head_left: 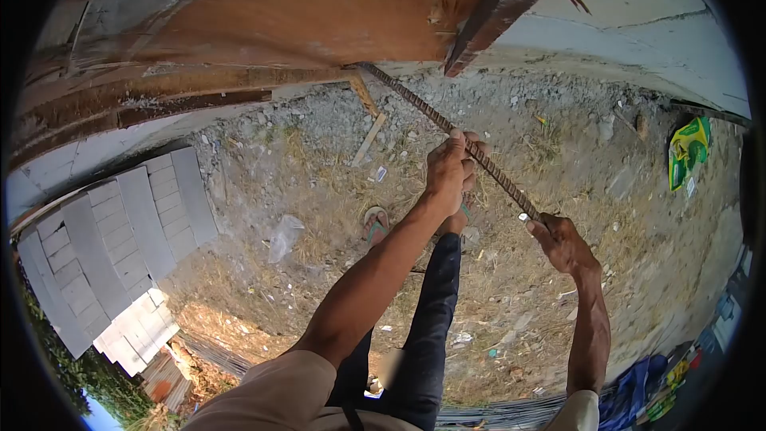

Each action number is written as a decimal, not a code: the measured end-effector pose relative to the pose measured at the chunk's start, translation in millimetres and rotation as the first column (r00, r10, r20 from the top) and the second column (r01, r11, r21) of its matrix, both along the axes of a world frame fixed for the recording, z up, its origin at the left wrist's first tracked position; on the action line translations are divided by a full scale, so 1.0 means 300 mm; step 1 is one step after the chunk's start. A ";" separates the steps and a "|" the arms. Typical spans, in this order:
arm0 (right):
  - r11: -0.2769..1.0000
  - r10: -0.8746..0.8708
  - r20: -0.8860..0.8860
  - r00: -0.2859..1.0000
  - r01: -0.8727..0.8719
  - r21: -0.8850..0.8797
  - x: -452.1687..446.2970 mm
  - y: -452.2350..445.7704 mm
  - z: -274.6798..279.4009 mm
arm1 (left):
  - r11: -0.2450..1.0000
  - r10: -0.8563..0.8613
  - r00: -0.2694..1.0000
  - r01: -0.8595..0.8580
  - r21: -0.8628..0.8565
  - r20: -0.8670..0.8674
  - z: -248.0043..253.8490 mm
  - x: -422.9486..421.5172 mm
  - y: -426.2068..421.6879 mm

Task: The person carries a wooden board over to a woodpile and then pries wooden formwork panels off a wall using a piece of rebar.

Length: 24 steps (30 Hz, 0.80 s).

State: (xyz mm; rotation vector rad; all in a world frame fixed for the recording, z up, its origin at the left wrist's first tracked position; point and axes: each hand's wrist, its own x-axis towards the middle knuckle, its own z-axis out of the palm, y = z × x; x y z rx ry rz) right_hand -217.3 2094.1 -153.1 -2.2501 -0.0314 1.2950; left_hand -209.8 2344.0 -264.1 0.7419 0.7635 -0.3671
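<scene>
A ribbed steel reinforcing bar (pixel 503 180) runs slantwise in front of me. Its far end meets the lower edge of a brown wooden panel (pixel 319 4); whether it goes behind or under that edge is hidden. My left hand (pixel 453 166) is closed around the bar near its middle. Further down, my right hand (pixel 565 244) grips it close to the near end. A dark wooden post (pixel 499 16) stands beside the panel, to the right of the bar's tip. Below that tip, a short wooden stick (pixel 369 140) lies on the rubble.
Grey blocks (pixel 124 231) are stacked at the left. Dry, stony ground (pixel 263 303) with litter spreads around my sandalled feet (pixel 375 223). A green and yellow sack (pixel 689 152) lies at the right, below a pale wall (pixel 630 40). Long thin rods (pixel 511 415) lie behind me.
</scene>
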 end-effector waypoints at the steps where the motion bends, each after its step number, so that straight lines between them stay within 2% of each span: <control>1: 0.997 0.020 -0.006 1.000 -0.021 -0.078 0.095 -0.021 0.033 | 0.994 0.095 0.995 -0.094 -0.051 0.009 0.008 0.062 -0.042; 2: 0.995 0.041 -0.013 0.999 -0.042 -0.096 0.159 -0.038 0.042 | 0.978 0.186 0.982 -0.185 -0.101 0.009 0.009 0.086 -0.070; 5: 0.991 0.081 -0.017 0.997 -0.082 -0.109 0.159 -0.062 -0.016 | 0.969 0.237 0.969 -0.242 -0.059 -0.068 -0.004 0.097 -0.104; 7: 0.998 0.056 0.147 0.988 -0.056 -0.005 0.004 -0.046 -0.083 | 0.979 0.203 0.976 -0.205 -0.016 -0.079 -0.018 0.020 -0.076; 9: 0.999 -0.028 0.157 0.987 0.023 0.037 -0.205 0.030 -0.137 | 0.988 0.156 0.988 -0.155 0.020 -0.015 -0.053 -0.089 -0.026; 10: 0.994 -0.068 0.182 0.981 0.051 0.094 -0.312 0.088 -0.160 | 0.987 0.157 0.985 -0.153 0.052 -0.066 -0.040 -0.140 -0.004; 12: 0.981 -0.168 0.144 0.975 0.151 0.118 -0.502 0.224 -0.215 | 0.984 0.166 0.979 -0.157 0.089 -0.114 -0.033 -0.236 0.070; 13: 0.970 -0.226 0.113 0.967 0.213 0.121 -0.561 0.280 -0.230 | 0.985 0.101 0.988 -0.083 0.150 -0.117 -0.049 -0.281 0.118; 14: 0.969 -0.227 0.118 0.967 0.212 0.126 -0.595 0.301 -0.249 | 0.977 0.031 0.992 -0.005 0.211 -0.123 -0.057 -0.293 0.146; 16: 0.954 -0.253 0.060 0.966 0.239 0.179 -0.634 0.320 -0.262 | 0.977 -0.003 0.989 0.035 0.211 -0.149 -0.046 -0.277 0.151; 17: 0.965 -0.207 0.069 0.976 0.192 0.178 -0.569 0.284 -0.236 | 0.975 -0.039 0.984 0.075 0.209 -0.174 -0.041 -0.260 0.156; 18: 0.974 -0.158 0.077 0.984 0.143 0.176 -0.451 0.209 -0.189 | 0.980 -0.105 0.987 0.123 0.154 -0.121 -0.041 -0.217 0.143; 19: 0.993 -0.070 0.027 0.997 0.067 0.094 -0.289 0.115 -0.136 | 0.990 -0.106 0.992 0.112 0.088 -0.070 -0.018 -0.135 0.100; 20: 0.999 0.037 0.153 0.988 -0.037 -0.002 -0.112 0.017 -0.091 | 0.994 -0.106 0.994 0.106 0.020 -0.022 0.013 -0.037 0.043; 22: 0.955 0.265 0.337 0.903 -0.198 -0.220 0.241 -0.081 0.028 | 0.989 0.103 0.995 -0.104 -0.106 -0.010 0.017 0.171 -0.085; 23: 0.915 0.359 0.459 0.813 -0.210 -0.344 0.376 -0.084 0.109 | 0.952 0.199 0.980 -0.190 -0.242 0.014 0.042 0.257 -0.120; 24: 0.846 0.503 0.561 0.657 -0.241 -0.476 0.494 -0.096 0.163 | 0.890 0.294 0.956 -0.265 -0.372 0.022 0.066 0.308 -0.140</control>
